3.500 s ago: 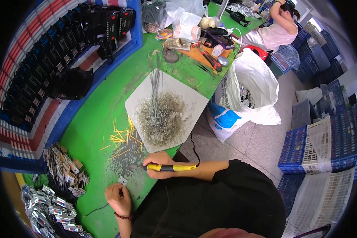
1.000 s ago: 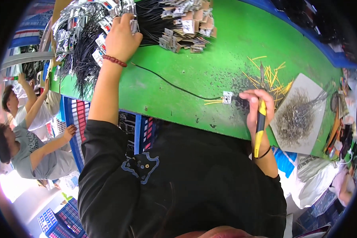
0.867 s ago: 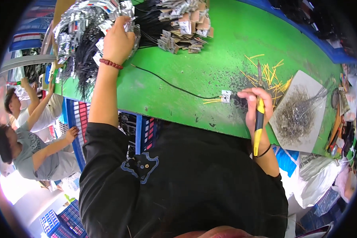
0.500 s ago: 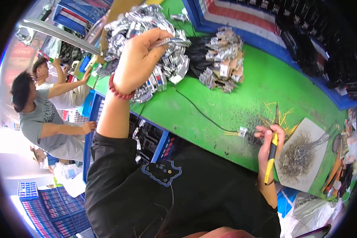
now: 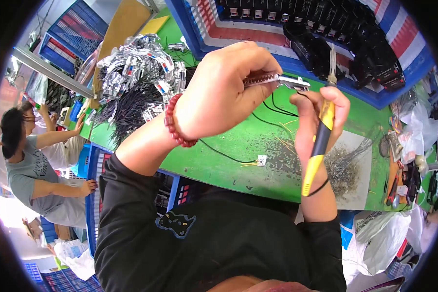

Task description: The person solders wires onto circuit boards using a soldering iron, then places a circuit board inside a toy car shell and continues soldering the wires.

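Note:
My left hand (image 5: 224, 95) is closed on a thin silver metal piece (image 5: 293, 82) held up over the bench, its end pointing toward my right hand. My right hand (image 5: 309, 114) grips a soldering iron (image 5: 321, 138) with a yellow and black handle, tip upward. The right fingertips are close to the end of the metal piece; whether they touch it I cannot tell. Below the hands, a small whitish block (image 5: 262, 160) with yellow wires and a black cable lies on the green bench (image 5: 209, 165).
A pile of silver parts with dark leads (image 5: 136, 68) lies left. A blue crate (image 5: 190, 36) with a striped liner holds black devices (image 5: 345, 58) behind. Right is a light board (image 5: 357, 146) with wire scraps. A co-worker in grey (image 5: 36, 170) stands left, another person beyond.
My left hand has moved right from the silver pile with the metal piece. My right hand has risen with the soldering iron to meet it. The view has shifted too.

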A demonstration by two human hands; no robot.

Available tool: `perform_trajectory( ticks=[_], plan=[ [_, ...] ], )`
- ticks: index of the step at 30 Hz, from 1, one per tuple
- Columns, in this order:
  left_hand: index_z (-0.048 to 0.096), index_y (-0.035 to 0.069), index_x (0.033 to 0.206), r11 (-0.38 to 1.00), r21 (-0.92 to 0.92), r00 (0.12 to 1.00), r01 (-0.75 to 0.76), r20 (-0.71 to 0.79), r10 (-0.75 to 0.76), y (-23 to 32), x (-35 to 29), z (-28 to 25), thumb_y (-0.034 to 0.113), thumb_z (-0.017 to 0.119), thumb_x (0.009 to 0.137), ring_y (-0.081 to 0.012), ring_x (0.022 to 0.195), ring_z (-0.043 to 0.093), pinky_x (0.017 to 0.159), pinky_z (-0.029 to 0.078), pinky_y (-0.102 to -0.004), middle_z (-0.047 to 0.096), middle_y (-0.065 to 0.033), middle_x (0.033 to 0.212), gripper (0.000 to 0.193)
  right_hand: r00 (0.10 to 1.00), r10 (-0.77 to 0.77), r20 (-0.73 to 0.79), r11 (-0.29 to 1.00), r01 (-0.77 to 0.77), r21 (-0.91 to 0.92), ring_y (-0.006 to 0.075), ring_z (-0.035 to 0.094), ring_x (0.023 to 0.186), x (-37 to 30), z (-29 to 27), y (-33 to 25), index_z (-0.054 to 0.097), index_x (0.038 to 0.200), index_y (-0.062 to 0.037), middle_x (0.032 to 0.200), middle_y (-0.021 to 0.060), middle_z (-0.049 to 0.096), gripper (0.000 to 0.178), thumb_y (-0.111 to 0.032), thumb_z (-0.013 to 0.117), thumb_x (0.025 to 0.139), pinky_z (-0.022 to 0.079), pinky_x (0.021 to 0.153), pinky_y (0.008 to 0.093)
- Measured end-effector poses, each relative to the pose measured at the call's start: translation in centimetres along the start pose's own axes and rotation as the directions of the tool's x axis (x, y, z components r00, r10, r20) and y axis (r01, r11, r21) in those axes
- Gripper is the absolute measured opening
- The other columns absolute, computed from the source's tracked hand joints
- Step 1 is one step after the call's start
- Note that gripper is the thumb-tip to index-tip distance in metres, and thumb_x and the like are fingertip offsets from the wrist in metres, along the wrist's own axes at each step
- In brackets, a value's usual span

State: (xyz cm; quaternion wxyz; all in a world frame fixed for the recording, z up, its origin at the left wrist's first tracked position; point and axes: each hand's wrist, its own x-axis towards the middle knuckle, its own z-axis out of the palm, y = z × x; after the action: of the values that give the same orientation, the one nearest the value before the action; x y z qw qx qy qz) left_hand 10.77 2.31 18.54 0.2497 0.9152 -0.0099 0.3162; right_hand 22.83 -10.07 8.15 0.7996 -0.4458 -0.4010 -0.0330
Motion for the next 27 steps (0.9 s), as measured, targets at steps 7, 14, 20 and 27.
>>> perform_trajectory(
  ticks=[7,14,20,27],
  plan=[
    [0.059,0.000,0.098,0.819,-0.340,0.885,0.462,0.241,-0.399,-4.8,-0.2,4.2,0.011,0.060,0.092,-0.0027,0.074,0.050,0.066,0.043,-0.0206,0.060,0.0030,0.083,0.012,0.976,0.047,0.212,0.988,-0.015,-0.151,0.0078,0.058,0.064,-3.2,-1.7,-1.5,0.052,0.106,-0.0040,0.090,0.0064,0.070,0.029,0.003,0.069,0.083,0.048,0.058,0.0217],
    [0.057,-0.002,0.103,0.259,-0.760,0.748,0.596,0.407,-0.524,-5.9,-2.3,7.3,0.012,0.060,0.092,-0.0072,0.069,0.056,0.056,0.046,-0.0235,0.060,-0.0023,0.082,0.018,0.929,-0.247,0.276,0.867,0.339,-0.365,0.0183,0.059,0.052,-4.7,-1.3,2.6,0.055,0.106,-0.0070,0.082,0.0086,0.068,0.042,0.001,0.078,0.072,0.045,0.048,0.0290],
    [0.056,-0.004,0.105,0.183,-0.780,0.717,0.598,0.420,-0.557,-6.8,-3.5,8.5,0.010,0.061,0.091,-0.0087,0.071,0.056,0.059,0.047,-0.0249,0.060,-0.0043,0.084,0.020,0.916,-0.249,0.314,0.902,0.338,-0.269,0.0230,0.068,0.067,-4.6,-1.0,3.5,0.051,0.109,-0.0089,0.088,0.0109,0.070,0.047,0.002,0.078,0.072,0.052,0.056,0.0298],
    [0.056,-0.002,0.103,-0.032,-0.796,0.631,0.605,0.503,-0.590,-7.3,-4.4,9.2,0.010,0.062,0.089,-0.0076,0.064,0.054,0.055,0.046,-0.0254,0.060,-0.0023,0.080,0.020,0.864,-0.241,0.442,0.817,0.426,-0.388,0.0148,0.060,0.058,-4.7,-1.5,4.4,0.049,0.111,-0.0077,0.082,0.0117,0.069,0.046,0.004,0.076,0.075,0.046,0.050,0.0245]
  ],
)
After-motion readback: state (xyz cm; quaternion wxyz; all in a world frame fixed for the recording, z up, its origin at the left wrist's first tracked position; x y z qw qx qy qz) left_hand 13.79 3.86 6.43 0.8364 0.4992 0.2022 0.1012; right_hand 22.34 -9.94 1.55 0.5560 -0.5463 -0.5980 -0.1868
